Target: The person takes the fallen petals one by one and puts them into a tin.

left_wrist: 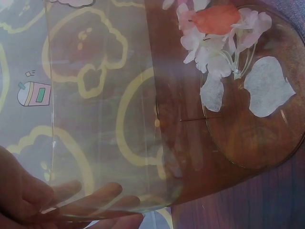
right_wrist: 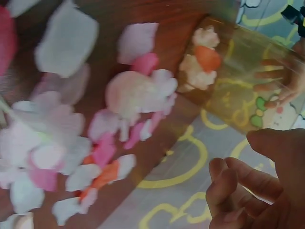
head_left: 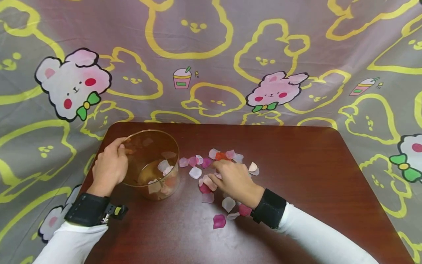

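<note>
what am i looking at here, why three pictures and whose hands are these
These are one person's two bare hands, filmed by three cameras at one moment. The big picture comes from a camera worn on the head, looking down at a dark wooden table. The other two come from cameras strapped to each wrist, so they look close and tilted. The left hand grips the rim of a clear glass bowl with a few petals inside; the left wrist view looks through its glass. The right hand rests on a scatter of loose pink, white and red petals beside the bowl. Whether its fingers hold a petal cannot be told.
</note>
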{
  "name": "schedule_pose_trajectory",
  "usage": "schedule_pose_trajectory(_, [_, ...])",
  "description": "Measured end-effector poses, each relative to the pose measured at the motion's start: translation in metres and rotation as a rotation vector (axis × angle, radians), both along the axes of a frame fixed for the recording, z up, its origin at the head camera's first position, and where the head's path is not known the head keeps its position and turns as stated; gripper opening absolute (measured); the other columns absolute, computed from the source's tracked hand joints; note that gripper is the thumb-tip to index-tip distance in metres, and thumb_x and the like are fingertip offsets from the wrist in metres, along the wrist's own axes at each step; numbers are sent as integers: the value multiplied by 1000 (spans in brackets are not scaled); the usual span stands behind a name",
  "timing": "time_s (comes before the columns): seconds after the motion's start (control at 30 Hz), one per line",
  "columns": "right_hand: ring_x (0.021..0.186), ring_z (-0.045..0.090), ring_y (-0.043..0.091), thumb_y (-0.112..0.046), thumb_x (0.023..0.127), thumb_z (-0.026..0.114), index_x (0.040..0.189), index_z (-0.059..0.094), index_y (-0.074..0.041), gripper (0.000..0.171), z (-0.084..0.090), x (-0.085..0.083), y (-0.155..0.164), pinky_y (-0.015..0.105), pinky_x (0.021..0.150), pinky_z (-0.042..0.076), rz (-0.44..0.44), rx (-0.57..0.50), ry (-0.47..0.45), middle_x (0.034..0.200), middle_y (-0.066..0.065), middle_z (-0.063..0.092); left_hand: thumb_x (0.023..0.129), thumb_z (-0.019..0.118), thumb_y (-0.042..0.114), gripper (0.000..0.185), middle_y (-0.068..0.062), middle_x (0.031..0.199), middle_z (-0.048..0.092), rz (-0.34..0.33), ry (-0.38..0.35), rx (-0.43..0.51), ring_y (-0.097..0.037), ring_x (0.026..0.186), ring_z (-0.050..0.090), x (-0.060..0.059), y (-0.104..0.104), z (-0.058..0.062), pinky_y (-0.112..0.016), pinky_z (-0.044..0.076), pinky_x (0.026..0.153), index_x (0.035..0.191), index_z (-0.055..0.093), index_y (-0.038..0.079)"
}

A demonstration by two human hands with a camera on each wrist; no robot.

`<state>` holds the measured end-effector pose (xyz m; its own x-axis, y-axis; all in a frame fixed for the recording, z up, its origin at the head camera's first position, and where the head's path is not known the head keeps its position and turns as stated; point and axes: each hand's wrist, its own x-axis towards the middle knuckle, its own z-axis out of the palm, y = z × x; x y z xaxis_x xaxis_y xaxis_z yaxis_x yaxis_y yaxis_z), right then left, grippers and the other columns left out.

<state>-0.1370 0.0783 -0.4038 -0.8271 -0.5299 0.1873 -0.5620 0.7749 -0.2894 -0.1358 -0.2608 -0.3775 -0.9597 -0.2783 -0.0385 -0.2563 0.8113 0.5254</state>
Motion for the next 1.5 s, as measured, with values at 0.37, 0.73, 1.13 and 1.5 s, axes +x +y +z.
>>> schedule_pose_trajectory(0.37, [56, 47, 8, -30, 90, 77, 88, 69, -13, 19, -28, -9, 28, 24, 48, 34, -31, 65, -131, 65, -4, 56, 111, 23, 29, 48, -28, 132, 63, 4, -19, -3, -57, 113, 57, 0, 2, 2, -64, 43, 78, 150, 44, 12])
schedule_pose_trajectory(0.73, [58, 57, 10, -35, 84, 82, 87, 71, -15, 22, -56, 7, 39, 28, 54, 48, 94, 175, -144, 69, -4, 67, 111, 23, 29, 48, -30, 132, 61, 2, -10, -3, -57, 110, 58, 0, 3, 2, -63, 43, 77, 149, 44, 11])
schedule_pose_trajectory(1.13, [62, 49, 8, -45, 77, 85, 97, 72, -17, 37, -62, 24, 41, 22, 53, 40, 187, 262, -228, 79, -3, 66, 110, 24, 29, 47, -32, 135, 58, 5, -8, -4, -58, 111, 57, 1, 3, 1, -65, 43, 78, 149, 45, 11])
schedule_pose_trajectory(1.5, [57, 50, 9, -19, 87, 79, 79, 71, -18, 11, -69, 29, 38, 22, 50, 40, 179, 224, -164, 70, -4, 61, 110, 23, 29, 47, -32, 136, 57, 3, -16, 1, -59, 113, 57, 1, 3, 2, -67, 43, 80, 149, 44, 11])
